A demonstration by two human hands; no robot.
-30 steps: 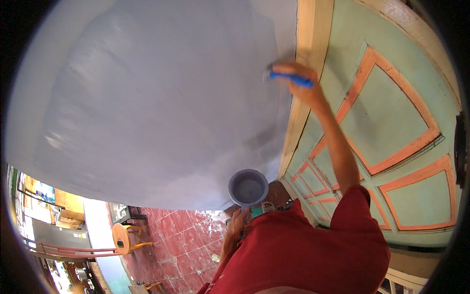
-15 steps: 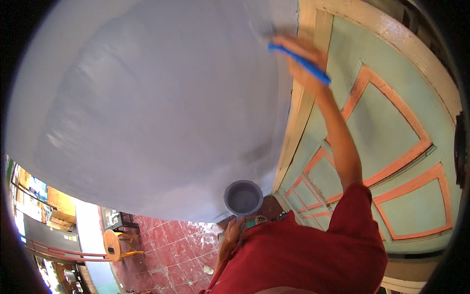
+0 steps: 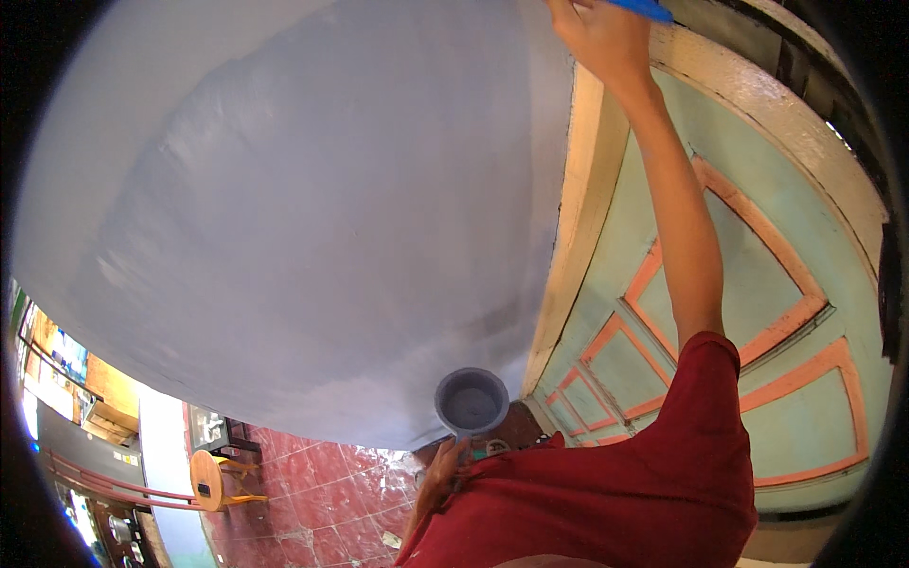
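My right hand (image 3: 611, 43) is raised high at the top edge, its fingers closed round the blue handle of a paintbrush (image 3: 647, 8). The brush's bristles are out of view. Beside it rises a pale blue-grey wall (image 3: 360, 208) with a darker, streaky area. Low in front of my body, my left hand (image 3: 445, 466) grips the short handle of a round grey dipper (image 3: 472, 381). Greyish liquid seems to lie inside it, though its depth cannot be told.
A cream door frame (image 3: 573, 208) borders the wall, with a green door (image 3: 767, 246) trimmed in orange to the right. Below left are a red tiled floor (image 3: 303, 483), an orange stool (image 3: 210, 481) and a dark small table (image 3: 213, 431). Small items lie near the wall's foot.
My right hand has moved up with the paintbrush to the top edge, taking the bristles out of view. The dipper in my left hand sits slightly lower in the picture.
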